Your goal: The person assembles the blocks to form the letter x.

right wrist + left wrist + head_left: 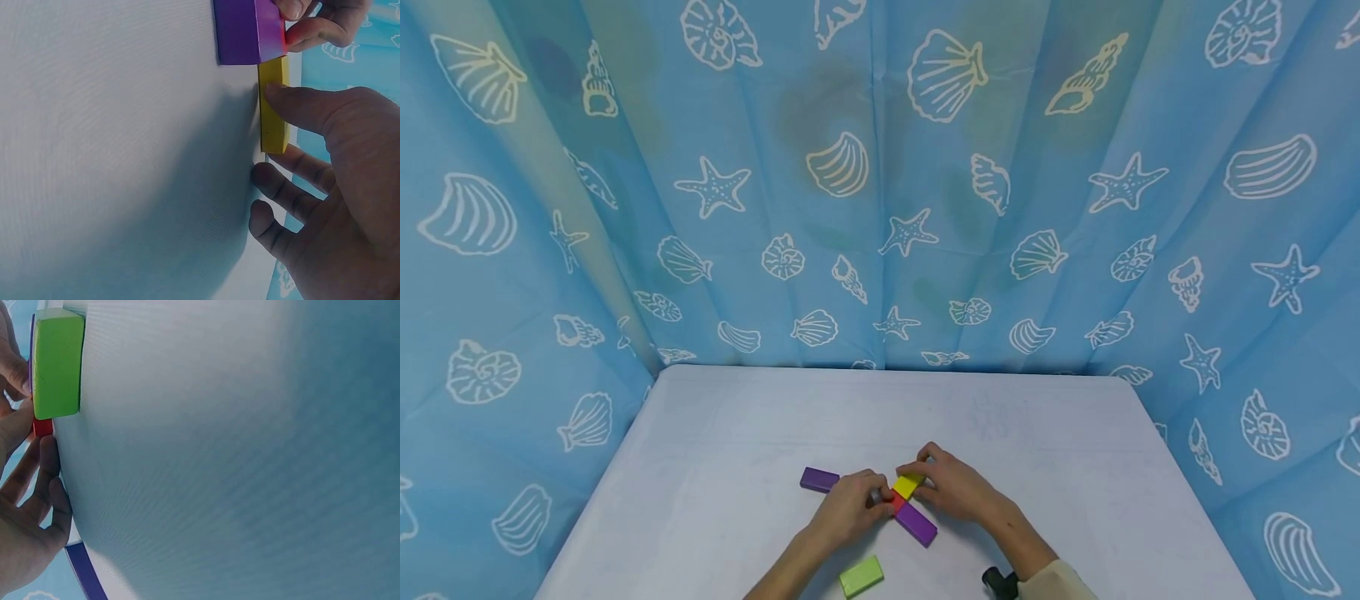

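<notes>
On the white table, my left hand (846,510) pinches a small red block (898,502) between thumb and fingers. My right hand (958,485) holds a yellow block (908,487), its thumb against the near side in the right wrist view and the fingers curled about the far side. The yellow block lies end-on against the red one. A purple block (917,526) runs from the red block toward the near right, so the three meet at the red piece. The left hand's fingers partly cover the red block.
Left of the left hand lies a second purple block (819,479). A light green block (861,576) sits nearer the front, between the forearms. By the right sleeve (1057,582) is a black object (1000,582). Behind the table (737,417) hangs a blue shell-patterned curtain (880,167).
</notes>
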### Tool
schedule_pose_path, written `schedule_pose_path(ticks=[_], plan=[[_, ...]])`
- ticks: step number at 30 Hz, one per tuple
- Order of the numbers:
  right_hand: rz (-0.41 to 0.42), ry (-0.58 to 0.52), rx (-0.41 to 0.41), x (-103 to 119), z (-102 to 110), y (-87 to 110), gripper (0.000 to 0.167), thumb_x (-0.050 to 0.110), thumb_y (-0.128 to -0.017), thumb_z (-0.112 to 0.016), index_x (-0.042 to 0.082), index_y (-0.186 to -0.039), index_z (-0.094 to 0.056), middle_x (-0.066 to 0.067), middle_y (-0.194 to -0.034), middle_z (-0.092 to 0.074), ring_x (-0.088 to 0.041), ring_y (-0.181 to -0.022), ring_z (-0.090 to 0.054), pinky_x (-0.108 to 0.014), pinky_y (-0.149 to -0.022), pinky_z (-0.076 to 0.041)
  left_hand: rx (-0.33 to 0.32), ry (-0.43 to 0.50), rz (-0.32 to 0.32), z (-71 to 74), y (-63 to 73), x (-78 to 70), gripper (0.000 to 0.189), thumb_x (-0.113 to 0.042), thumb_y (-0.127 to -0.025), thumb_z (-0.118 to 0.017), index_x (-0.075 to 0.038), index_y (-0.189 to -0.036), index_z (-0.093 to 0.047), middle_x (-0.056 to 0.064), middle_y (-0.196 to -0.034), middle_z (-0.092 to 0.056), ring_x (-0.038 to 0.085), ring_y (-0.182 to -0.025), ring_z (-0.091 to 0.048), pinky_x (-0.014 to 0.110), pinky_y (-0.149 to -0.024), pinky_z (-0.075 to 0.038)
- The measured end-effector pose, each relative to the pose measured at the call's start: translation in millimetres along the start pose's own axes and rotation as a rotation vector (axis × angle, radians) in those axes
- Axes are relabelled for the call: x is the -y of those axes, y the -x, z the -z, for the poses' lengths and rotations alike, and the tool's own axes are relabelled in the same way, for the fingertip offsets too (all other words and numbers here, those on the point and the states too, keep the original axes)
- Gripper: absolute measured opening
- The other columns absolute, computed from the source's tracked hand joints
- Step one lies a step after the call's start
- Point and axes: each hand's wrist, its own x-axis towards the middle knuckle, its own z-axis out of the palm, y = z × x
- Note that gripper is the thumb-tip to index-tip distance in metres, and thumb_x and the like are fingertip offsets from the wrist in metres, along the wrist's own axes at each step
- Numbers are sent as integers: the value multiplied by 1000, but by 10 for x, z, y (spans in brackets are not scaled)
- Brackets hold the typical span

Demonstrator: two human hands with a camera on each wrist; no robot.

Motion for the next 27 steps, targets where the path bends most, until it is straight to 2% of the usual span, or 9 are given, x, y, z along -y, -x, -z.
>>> schedule_pose_path(ticks=[11, 19, 27], plan=[[5, 3, -2, 22, 15, 23, 39, 31, -93, -73, 32, -132, -66, 1, -121, -53, -12, -95, -53, -33, -89, -55, -8, -1, -6, -6, 0, 14, 8, -26, -89, -78, -22, -90, -71, -14, -87, -61, 1, -70, -50, 20, -63, -43], [-7, -14, -34, 73, 37, 76, 45, 34, -91, -74, 29, -135, -64, -6, -138, -49, -23, -116, -57, -40, -95, -53, -13, 0, -14, -13, 3, 28, 8, -25, -88, -79, -22, -89, -71, -14, -87, -62, 0, -71, -50, 19, -63, -43], [-29, -32, -36, 87, 6, 145, 53, 42, -89, -75, 28, -137, -60, -4, -145, -46, -28, -128, -53, -47, -99, -50, -30, 1, -33, -10, 15, 24, 9, -25, -87, -79, -22, -89, -71, -13, -88, -63, 1, -71, -51, 19, -63, -43]])
